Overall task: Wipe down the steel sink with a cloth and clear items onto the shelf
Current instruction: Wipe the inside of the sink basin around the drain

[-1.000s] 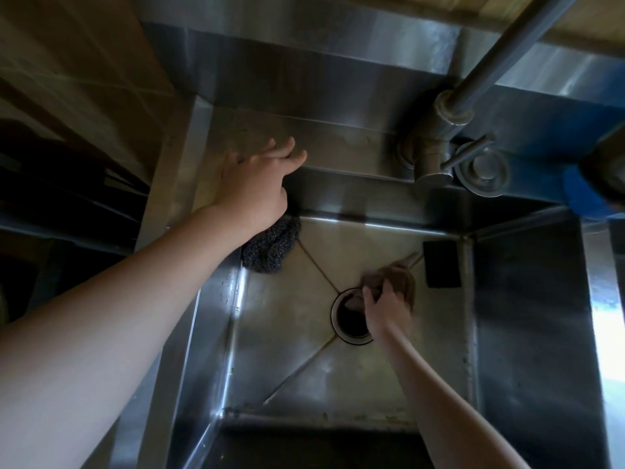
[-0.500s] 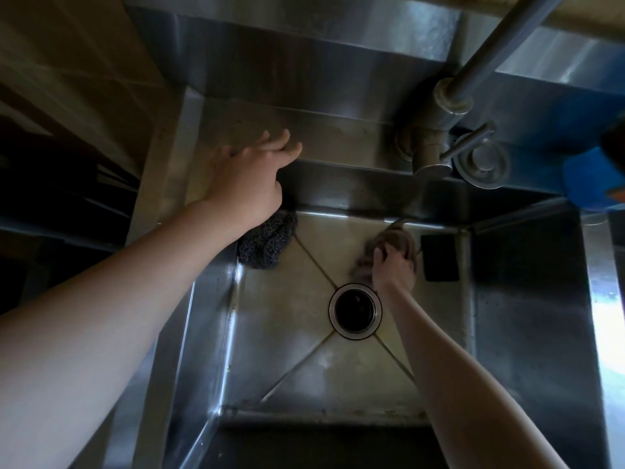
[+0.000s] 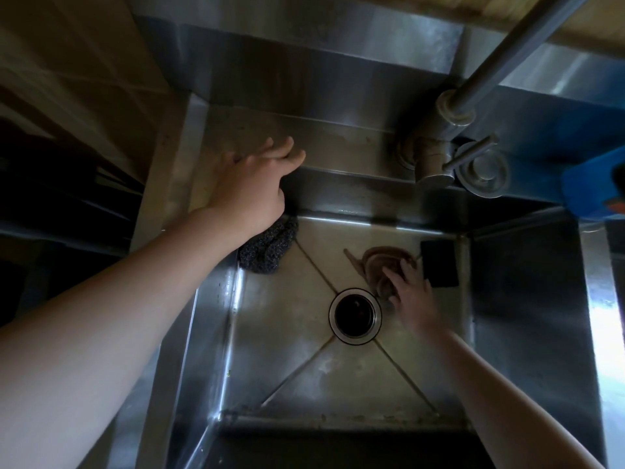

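Right hand, gripping the cloth, has wiped beyond the drain, so the sink wiping advances; left hand rests spread on its ledge.

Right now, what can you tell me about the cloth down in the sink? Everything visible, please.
The cloth is a brownish, soft-looking rag, crumpled and slightly blurred. It lies on the floor of the sink, in the back right part, between the drain and a dark pad. I cannot tell whether it touches the pad. A thin tail of fabric sticks out to the left. The right hand presses on its near part, with the fingers bent over the bunched fabric.
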`<state>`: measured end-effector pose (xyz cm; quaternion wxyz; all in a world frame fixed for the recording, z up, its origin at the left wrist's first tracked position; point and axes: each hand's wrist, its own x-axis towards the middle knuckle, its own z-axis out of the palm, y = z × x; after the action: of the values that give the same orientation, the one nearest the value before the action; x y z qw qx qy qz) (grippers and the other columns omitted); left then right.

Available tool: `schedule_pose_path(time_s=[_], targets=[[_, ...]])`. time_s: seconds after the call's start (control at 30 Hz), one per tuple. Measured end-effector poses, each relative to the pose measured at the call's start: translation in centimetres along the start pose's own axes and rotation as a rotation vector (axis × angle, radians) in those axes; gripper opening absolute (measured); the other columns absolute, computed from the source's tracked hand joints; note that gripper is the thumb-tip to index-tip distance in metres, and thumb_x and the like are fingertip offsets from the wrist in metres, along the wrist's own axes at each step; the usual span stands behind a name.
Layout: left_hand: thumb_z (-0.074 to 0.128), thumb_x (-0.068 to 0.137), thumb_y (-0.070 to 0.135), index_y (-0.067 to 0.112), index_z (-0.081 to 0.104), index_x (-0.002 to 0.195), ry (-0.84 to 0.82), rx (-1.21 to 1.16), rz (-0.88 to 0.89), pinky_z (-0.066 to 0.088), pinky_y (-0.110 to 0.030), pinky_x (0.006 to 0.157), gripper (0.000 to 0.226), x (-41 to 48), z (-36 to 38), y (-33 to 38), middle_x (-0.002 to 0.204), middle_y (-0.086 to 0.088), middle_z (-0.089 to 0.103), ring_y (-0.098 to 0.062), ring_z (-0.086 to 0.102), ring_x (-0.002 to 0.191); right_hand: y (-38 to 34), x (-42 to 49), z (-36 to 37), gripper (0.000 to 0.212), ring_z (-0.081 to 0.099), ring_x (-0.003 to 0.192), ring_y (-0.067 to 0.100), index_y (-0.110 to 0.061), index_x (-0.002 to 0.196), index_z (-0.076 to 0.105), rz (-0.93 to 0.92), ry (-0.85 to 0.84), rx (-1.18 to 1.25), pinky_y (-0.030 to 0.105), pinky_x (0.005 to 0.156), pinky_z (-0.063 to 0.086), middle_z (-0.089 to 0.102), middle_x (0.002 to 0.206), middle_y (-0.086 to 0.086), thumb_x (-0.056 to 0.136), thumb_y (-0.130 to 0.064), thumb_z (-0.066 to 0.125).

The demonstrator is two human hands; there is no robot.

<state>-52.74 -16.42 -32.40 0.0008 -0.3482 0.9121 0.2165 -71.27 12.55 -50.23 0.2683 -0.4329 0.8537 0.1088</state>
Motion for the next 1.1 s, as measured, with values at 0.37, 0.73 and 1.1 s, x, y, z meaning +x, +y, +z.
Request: schedule_pose_path(time_s=[0.37,0.73,1.1], targets=[[0.048,0.082,-0.002,0.031,0.037,0.141,-0.018,0.008,-0.012,0.019,-0.049,0.111,0.069,-0.1,-0.2,0.3,0.154,0.008,0.024,-0.016,0.020,0.143,-8.4,2.1,0.5,0.072,0.007,0.148,0.024,-0.031,0.144,0.036,-0.301,-0.032,0.068,0.042,0.120,0.015,0.010,0.160,0.009,0.083,0.004,0.051],[0.046,0.082,-0.003,0.031,0.036,0.141,-0.011,0.028,-0.018,0.017,-0.049,0.110,0.069,-0.1,-0.2,0.4,0.155,0.010,0.022,-0.015,0.019,0.143,-9.1,-2.1,1.1,0.056,0.048,0.129,0.035,-0.021,0.123,0.061,-0.649,0.105,-0.208,0.055,0.107,0.033,0.047,0.142,0.015,0.069,-0.011,0.074],[0.045,0.082,-0.005,0.032,0.035,0.142,-0.001,0.026,-0.020,0.020,-0.046,0.108,0.071,-0.1,0.0,0.4,0.155,0.009,0.021,-0.014,0.017,0.143,-16.3,-1.4,0.8,0.067,0.010,0.144,0.032,-0.028,0.146,0.033,-0.460,-0.072,0.032,0.046,0.101,0.044,0.015,0.158,0.003,0.089,0.005,0.041]])
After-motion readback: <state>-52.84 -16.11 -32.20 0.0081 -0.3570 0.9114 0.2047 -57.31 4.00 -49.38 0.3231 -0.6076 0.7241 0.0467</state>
